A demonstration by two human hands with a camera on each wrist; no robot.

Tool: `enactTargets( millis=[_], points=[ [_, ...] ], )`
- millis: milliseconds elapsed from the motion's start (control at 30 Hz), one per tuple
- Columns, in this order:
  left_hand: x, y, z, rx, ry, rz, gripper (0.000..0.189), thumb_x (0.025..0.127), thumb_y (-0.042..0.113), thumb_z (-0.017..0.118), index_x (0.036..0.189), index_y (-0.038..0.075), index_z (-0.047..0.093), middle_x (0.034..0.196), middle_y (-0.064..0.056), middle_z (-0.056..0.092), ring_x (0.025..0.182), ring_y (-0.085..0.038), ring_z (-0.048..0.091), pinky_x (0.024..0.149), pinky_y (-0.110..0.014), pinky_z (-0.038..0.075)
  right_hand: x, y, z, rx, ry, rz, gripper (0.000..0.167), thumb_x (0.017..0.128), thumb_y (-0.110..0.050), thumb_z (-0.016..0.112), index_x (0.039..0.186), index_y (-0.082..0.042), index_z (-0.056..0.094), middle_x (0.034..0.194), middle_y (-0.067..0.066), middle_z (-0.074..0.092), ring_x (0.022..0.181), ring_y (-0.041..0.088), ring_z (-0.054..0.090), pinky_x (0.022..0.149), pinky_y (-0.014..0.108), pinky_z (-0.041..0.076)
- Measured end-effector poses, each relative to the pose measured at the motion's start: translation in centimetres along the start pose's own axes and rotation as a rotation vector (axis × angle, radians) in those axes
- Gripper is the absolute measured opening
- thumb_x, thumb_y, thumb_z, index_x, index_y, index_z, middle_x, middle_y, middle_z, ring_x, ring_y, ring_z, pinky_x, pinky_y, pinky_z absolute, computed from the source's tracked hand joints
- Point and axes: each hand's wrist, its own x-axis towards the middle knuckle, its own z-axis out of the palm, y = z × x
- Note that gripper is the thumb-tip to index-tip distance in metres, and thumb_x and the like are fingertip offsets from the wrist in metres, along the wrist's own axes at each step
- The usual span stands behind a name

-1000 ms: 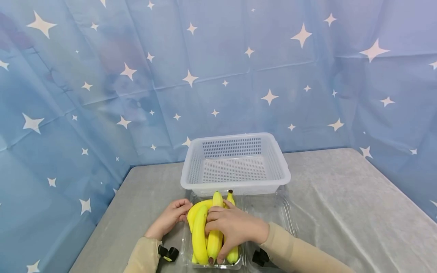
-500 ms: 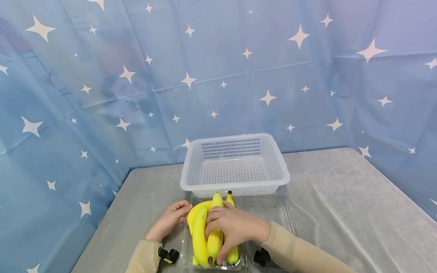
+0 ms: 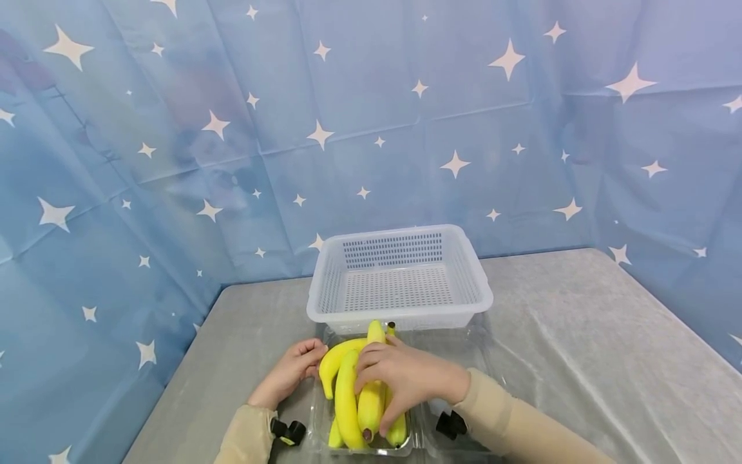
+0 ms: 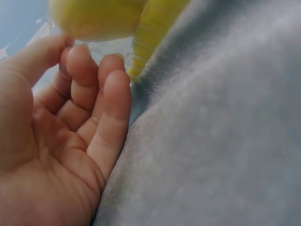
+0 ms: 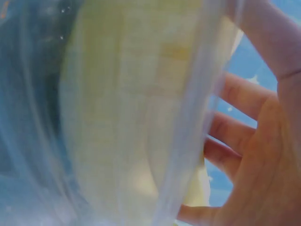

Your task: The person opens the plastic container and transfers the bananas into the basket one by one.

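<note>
My right hand (image 3: pixel 408 377) holds a yellow banana (image 3: pixel 371 409) from above, fingers on its left side and thumb toward its near end. Several other bananas lie under and beside it in the clear plastic clamshell box (image 3: pixel 414 444); one banana (image 3: pixel 348 406) is just to the left. In the right wrist view, yellow fruit (image 5: pixel 127 113) shows blurred through the clear plastic, beside my curled fingers. At the box's left edge, my left hand (image 3: pixel 292 370) pinches the rim with thumb and fingertips. The left wrist view shows the curled fingers (image 4: pixel 82 70) just below a banana (image 4: pixel 99 19).
Behind the box stands a white perforated plastic basket (image 3: pixel 400 316) with no fruit inside. The clamshell's transparent lid (image 3: pixel 452 351) lies spread out to the right, partly under my right forearm. A grey cloth (image 3: pixel 580 335) covers the table, and a starry blue curtain (image 3: pixel 371 96) hangs around it.
The banana in my right hand has shifted slightly to the right and up. The left neighbouring banana has also slid a little right. My left hand stays at the rim.
</note>
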Motion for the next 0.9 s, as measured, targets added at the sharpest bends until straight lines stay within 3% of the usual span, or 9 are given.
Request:
enactTargets(
  millis=[167,300,467,700,900],
  points=[
    [0.1,-0.1,0.0,-0.011,0.001,-0.011,0.023,0.102,0.022,0.051,0.084,0.009,0.057,0.073,0.001,0.054,0.064,-0.01,0.057,0.063,-0.026,0.051,-0.3,-0.2,-0.5,-0.031,-0.026,0.0,0.053,0.07,-0.043,0.084,0.119,-0.033,0.067,0.12,-0.017,0.055,0.121,0.007,0.044,0.098,0.068,0.031],
    [0.2,-0.1,0.0,-0.017,0.006,-0.013,0.022,0.102,0.021,0.051,0.083,0.01,0.057,0.074,0.001,0.055,0.064,-0.01,0.057,0.063,-0.026,0.051,-0.4,-0.5,-0.7,-0.034,-0.042,0.023,0.052,0.07,-0.025,0.08,0.119,-0.035,0.067,0.119,-0.016,0.056,0.121,0.008,0.043,0.098,0.068,0.031],
    [0.2,0.0,0.0,-0.016,0.015,-0.015,0.023,0.102,0.021,0.052,0.083,0.01,0.056,0.074,0.001,0.054,0.064,-0.009,0.057,0.062,-0.025,0.05,-0.6,-0.7,-1.0,-0.042,-0.04,0.022,0.052,0.07,-0.016,0.076,0.116,-0.036,0.067,0.116,-0.016,0.055,0.117,0.008,0.043,0.097,0.062,0.036],
    [0.3,0.2,0.1,-0.011,0.009,-0.005,0.023,0.102,0.021,0.051,0.082,0.01,0.056,0.075,0.001,0.054,0.064,-0.009,0.057,0.062,-0.025,0.05,-1.0,-0.7,-1.1,-0.126,0.047,-0.07,0.056,0.069,0.004,0.07,0.112,-0.033,0.07,0.109,-0.013,0.058,0.11,0.009,0.048,0.091,0.043,0.045],
    [0.1,0.2,0.1,-0.012,0.005,0.0,0.024,0.102,0.021,0.05,0.082,0.01,0.056,0.073,0.002,0.053,0.065,-0.009,0.057,0.062,-0.025,0.05,-1.0,-0.7,-1.0,-0.137,0.039,-0.075,0.057,0.071,0.005,0.072,0.113,-0.033,0.069,0.111,-0.013,0.058,0.11,0.009,0.049,0.087,0.04,0.047]
  ],
)
